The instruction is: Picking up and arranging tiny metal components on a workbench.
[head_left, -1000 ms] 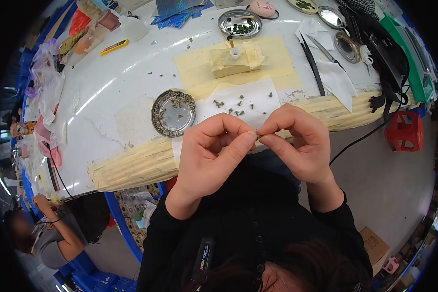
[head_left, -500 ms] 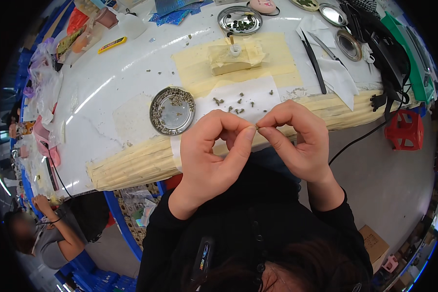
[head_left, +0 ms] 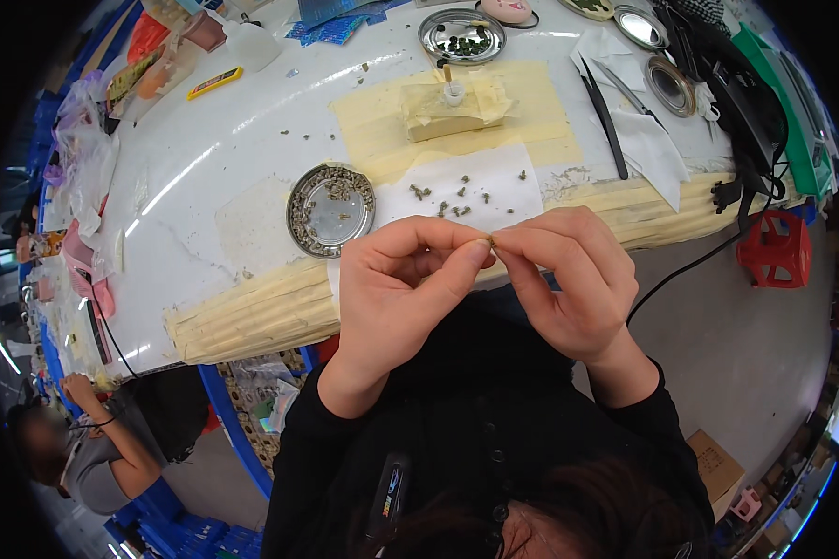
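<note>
My left hand [head_left: 396, 293] and my right hand [head_left: 569, 275] meet fingertip to fingertip over the near edge of the table. Between their pinched thumbs and forefingers is a tiny brownish metal-looking piece [head_left: 491, 243], mostly covered by the fingers. Just beyond the hands, several similar small pieces [head_left: 443, 206] lie scattered on a white paper sheet [head_left: 517, 158]. A round metal dish [head_left: 331, 212], left of the paper, holds many more of them along its rim and far side.
A taped block [head_left: 452, 112] with a small white cup stands behind the paper. Black tweezers [head_left: 604, 121] lie at right, near a metal lid [head_left: 669, 87]. Farther back is a dish of dark green pieces [head_left: 461, 37]. A red stool [head_left: 776, 249] stands on the floor; another person [head_left: 112, 456] sits at lower left.
My right hand has turned slightly, its fingers now more stretched over the pinched piece. My left hand has shifted a little to the left and down. The dishes and scattered pieces stay in place.
</note>
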A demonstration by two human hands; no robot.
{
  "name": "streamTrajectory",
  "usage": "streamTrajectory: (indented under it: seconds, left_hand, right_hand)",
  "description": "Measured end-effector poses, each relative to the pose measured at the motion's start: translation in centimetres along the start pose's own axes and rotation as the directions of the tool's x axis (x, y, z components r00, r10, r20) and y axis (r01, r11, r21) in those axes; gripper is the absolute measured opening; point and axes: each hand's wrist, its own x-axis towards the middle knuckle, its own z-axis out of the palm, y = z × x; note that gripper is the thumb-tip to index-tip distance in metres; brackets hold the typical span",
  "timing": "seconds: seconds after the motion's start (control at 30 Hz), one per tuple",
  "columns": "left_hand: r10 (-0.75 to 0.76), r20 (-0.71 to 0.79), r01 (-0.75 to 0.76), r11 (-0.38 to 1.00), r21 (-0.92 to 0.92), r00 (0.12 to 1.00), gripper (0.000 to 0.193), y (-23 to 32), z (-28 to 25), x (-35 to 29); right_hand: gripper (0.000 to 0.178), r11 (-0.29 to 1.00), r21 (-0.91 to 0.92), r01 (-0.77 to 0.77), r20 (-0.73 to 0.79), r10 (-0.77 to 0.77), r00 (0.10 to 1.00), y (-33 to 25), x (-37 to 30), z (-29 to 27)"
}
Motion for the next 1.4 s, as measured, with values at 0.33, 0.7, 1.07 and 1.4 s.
streamTrajectory:
  seconds: [0.33,0.7,1.07,1.4]
  left_hand:
    - [-0.001,0.032,0.003,0.999,-0.039,0.999,0.012,-0.2,-0.5,0.0]
    - [0.032,0.008,-0.031,0.999,-0.036,0.999,0.01,-1.1,-0.4,-0.9]
    - [0.116,-0.016,-0.106,0.948,0.299,0.993,0.006,-1.8,-0.6,-2.1]
    - [0.257,-0.052,-0.221,0.905,0.364,0.965,0.009,-2.4,-0.3,-2.1]
  right_hand:
    - [0.027,0.999,0.0,0.042,-0.003,-0.042,0.999,0.0,0.1,0.2]
    - [0.026,0.997,0.048,-0.056,-0.037,0.058,0.998,-0.6,-1.1,0.7]
    - [0.024,0.994,0.072,-0.08,0.005,0.08,0.997,-0.6,-3.0,1.0]
    - [0.02,0.984,0.08,-0.158,0.004,0.158,0.987,-0.9,-2.5,1.3]
